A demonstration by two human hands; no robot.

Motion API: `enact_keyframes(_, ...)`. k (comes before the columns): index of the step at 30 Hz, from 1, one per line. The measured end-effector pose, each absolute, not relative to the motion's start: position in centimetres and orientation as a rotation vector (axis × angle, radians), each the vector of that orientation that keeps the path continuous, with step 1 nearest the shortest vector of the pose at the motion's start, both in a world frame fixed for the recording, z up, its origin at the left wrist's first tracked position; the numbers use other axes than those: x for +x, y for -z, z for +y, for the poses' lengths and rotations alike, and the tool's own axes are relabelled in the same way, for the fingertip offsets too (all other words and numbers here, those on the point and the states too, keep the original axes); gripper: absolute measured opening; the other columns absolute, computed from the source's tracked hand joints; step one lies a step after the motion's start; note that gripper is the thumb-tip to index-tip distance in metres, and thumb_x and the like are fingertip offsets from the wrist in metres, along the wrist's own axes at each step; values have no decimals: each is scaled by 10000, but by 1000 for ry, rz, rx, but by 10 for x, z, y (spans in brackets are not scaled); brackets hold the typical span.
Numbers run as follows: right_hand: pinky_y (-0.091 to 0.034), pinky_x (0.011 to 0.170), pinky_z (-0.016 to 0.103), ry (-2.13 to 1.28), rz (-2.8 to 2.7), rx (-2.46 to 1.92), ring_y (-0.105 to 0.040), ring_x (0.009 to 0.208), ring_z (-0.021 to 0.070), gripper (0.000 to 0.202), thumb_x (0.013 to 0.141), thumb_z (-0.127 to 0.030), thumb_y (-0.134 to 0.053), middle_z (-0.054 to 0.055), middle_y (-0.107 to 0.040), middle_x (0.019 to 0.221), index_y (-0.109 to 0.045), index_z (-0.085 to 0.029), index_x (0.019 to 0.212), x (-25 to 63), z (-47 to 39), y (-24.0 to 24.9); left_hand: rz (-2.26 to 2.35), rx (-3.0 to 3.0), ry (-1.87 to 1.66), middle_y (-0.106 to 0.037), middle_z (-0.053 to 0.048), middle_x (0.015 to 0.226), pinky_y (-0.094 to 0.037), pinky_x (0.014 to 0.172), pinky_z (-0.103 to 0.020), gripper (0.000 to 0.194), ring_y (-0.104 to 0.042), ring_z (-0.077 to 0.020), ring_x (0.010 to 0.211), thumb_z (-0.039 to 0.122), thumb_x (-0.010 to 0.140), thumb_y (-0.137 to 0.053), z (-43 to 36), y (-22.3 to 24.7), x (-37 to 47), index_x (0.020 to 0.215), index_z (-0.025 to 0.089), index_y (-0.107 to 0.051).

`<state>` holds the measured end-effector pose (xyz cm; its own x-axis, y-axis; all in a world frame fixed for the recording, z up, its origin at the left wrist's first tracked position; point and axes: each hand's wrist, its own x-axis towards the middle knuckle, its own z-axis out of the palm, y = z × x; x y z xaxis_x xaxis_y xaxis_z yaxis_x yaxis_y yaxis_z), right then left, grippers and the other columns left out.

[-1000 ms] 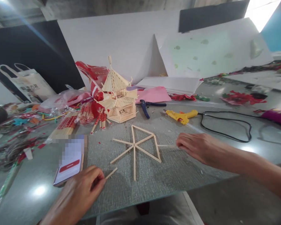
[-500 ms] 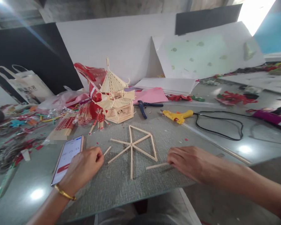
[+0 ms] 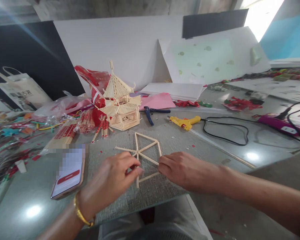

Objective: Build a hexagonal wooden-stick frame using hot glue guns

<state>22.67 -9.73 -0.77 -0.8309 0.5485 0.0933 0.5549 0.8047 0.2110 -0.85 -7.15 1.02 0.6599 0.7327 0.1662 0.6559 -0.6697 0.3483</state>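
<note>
A flat wheel-like frame of pale wooden sticks lies on the grey table, spokes meeting at one hub, with rim sticks on its upper right. My right hand is closed on a loose wooden stick, whose left end is by the tip of the bottom spoke. Over the left spokes is my left hand, thumb and forefinger curved with a gap between them; no stick shows in it. It hides the lower-left spoke. Behind the frame stands a pagoda model made of sticks.
A phone lies left of my left hand. Blue-handled pliers and a yellow glue gun with a black cord lie behind the frame. Stick bundles and craft scraps are on the left; a purple power strip is at right.
Both hands have moved inward to the frame. The right hand has brought its stick to the bottom spoke. The short stick at my left hand no longer shows, and its fingers have parted.
</note>
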Motion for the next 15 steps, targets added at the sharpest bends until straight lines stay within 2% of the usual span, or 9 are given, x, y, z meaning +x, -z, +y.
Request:
enact_keyframes(5,-305,508,276,337,-2953,-928,-456,618,129,104,851,-63,-463,18,-535,796,-515,-152,840,231,-93,6,997,2764,-129,-659,-21,756,-404,612,-266,198,-606,-162,698,193,854,-504,-70,-6,27,724,169,-652)
enact_keyframes(9,-352,555,273,259,-2919,-879,-467,659,131,124,870,-68,-434,27,-540,809,-529,-143,841,237,-91,10,957,2819,-42,-693,-42,740,-421,619,-282,202,-631,-190,703,159,806,-486,-63,-1,39,715,162,-666)
enact_keyframes(15,-391,663,273,154,-2737,-912,-486,766,141,168,906,-92,-389,38,-545,823,-539,-139,849,250,-92,13,895,2838,81,-705,-47,664,-401,571,-270,223,-617,-176,604,148,756,-484,-55,-2,42,700,167,-699)
